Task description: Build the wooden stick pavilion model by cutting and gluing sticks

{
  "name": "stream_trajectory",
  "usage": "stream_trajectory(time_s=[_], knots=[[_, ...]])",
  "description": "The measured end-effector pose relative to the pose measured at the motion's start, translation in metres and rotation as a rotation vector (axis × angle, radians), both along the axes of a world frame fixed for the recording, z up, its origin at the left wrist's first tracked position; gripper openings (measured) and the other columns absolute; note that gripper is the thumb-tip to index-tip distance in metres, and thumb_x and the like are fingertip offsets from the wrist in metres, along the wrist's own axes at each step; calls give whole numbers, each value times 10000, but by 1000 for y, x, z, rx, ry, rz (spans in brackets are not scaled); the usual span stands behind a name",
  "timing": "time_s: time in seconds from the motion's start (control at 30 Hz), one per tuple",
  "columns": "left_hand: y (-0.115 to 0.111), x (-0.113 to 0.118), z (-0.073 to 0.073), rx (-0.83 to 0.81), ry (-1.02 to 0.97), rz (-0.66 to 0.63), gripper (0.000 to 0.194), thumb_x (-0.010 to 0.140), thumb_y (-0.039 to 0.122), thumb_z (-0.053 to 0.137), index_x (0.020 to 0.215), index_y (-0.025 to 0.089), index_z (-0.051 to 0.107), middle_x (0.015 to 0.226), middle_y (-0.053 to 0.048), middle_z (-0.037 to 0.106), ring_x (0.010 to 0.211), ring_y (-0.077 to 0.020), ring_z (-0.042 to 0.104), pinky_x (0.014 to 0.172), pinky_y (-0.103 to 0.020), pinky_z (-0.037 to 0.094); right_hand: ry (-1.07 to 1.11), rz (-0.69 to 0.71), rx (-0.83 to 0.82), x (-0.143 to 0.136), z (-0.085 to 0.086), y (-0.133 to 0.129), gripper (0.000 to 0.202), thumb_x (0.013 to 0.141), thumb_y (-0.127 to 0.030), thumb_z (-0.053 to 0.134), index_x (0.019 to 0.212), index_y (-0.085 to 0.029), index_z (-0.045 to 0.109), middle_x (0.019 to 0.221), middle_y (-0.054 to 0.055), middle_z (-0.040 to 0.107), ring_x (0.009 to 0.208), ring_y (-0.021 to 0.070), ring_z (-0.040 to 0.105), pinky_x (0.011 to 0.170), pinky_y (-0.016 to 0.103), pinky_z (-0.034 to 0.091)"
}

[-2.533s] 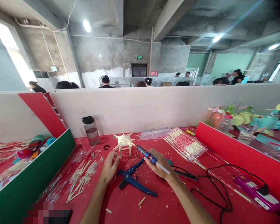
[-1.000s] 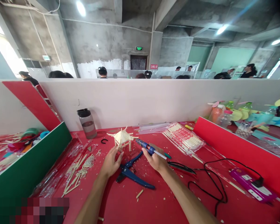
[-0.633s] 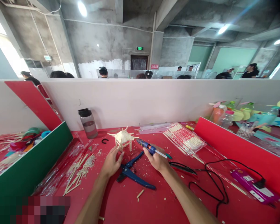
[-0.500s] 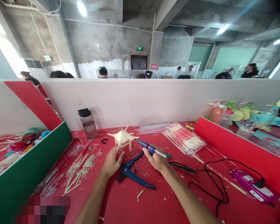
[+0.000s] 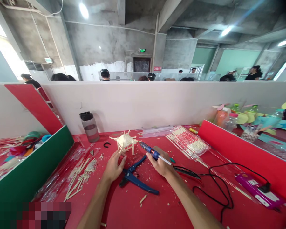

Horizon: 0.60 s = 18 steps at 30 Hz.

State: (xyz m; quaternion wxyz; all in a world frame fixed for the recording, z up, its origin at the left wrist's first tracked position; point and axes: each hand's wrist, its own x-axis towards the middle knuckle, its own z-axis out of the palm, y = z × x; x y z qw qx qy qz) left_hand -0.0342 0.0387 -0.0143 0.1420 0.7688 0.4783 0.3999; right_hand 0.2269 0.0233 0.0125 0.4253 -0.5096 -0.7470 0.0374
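Note:
A small pavilion model made of wooden sticks point(image 5: 125, 141) stands on the red table, with a peaked roof on thin legs. My left hand point(image 5: 114, 164) is at its front left, thumb and fingers curled at a leg or stick near its base. In my right hand point(image 5: 160, 162) is a blue hot glue gun point(image 5: 149, 150), a clear glue stick point(image 5: 165, 160) poking out of its back. The gun's nozzle points left, close to the right corner of the roof. Between my hands lies a pair of blue-handled cutters point(image 5: 135, 178).
Cut sticks and scraps point(image 5: 82, 175) lie at left beside a green divider point(image 5: 33, 171). A water bottle point(image 5: 90, 128) stands at the back. Packaged sticks point(image 5: 189, 141), a black cable point(image 5: 220, 184) and a purple power strip point(image 5: 259, 190) lie at right.
Hardly anything differs. The glue gun and my right hand have shifted very slightly; my left hand stays at the model.

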Motion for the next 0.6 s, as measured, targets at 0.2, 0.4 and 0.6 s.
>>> stream_trajectory(time_s=[0.2,0.4,0.6], knots=[[0,1,1,6,-5,5,237,963,404,458,896,221,594,953,-73,674,965,-250,638,912,-396,496,-42,-8,-10,4,-1,2,352,971,-500,475,865,-208,641,806,57,704,756,211,663,641,265,407],[-1,2,3,2,-11,12,255,966,424,441,891,225,583,941,-77,670,951,-254,637,907,-409,502,-38,0,-24,-1,-3,2,363,981,-496,460,850,-205,634,795,56,696,734,202,661,632,258,407],[0,1,1,8,-17,12,214,959,388,466,892,224,586,948,-73,675,968,-249,637,914,-398,496,-15,20,-21,-1,-1,1,384,984,-511,453,829,-200,616,778,55,678,744,203,659,633,254,408]])
